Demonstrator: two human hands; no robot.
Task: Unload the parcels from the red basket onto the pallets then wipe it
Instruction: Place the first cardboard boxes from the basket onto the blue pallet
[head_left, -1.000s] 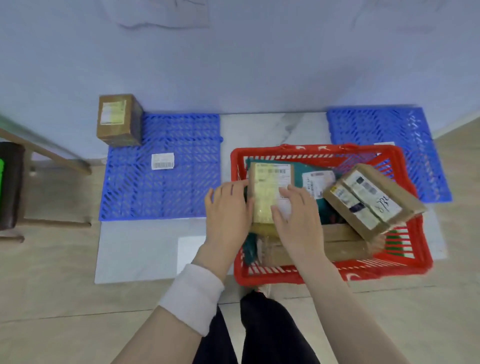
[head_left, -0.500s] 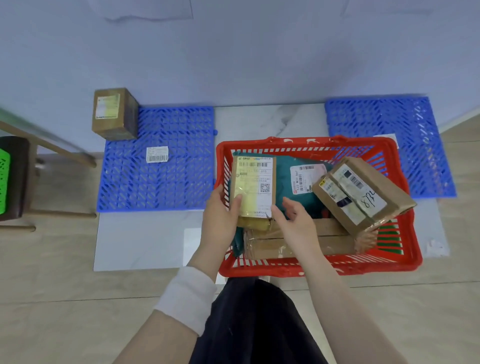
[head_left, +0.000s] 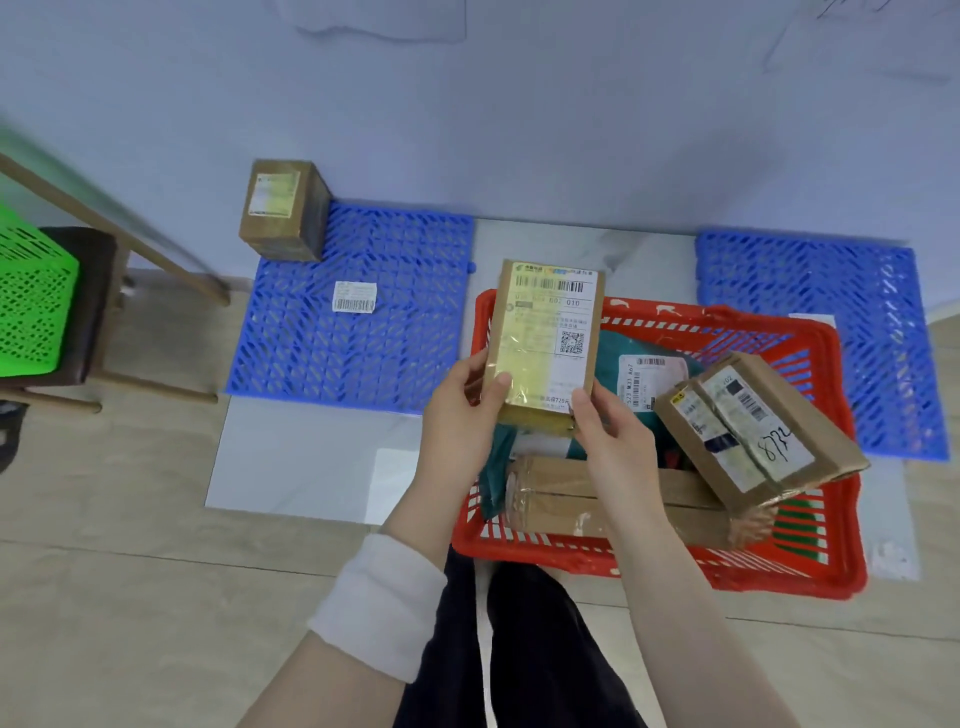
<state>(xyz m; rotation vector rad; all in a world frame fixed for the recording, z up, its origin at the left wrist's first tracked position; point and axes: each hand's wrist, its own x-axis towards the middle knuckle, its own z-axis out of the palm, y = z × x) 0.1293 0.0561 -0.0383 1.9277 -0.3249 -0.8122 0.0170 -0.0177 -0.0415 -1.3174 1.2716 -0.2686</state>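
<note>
Both hands grip one flat cardboard parcel (head_left: 545, 338) by its near end, raised above the left rim of the red basket (head_left: 779, 582): the left hand (head_left: 457, 415) has its thumb pressed on the label face, and the right hand (head_left: 613, 436) pinches the near right corner. Three parcels remain in the slatted plastic basket: a teal bag (head_left: 613, 364), a long taped box (head_left: 566, 499) and a tilted box (head_left: 753, 431) leaning on the right rim. Two blue lattice pallets flank it. The left pallet (head_left: 322, 353) is mostly open, with one brown box (head_left: 280, 213) at its far left corner and a loose label (head_left: 355, 297). The right pallet (head_left: 831, 291) lies bare.
</note>
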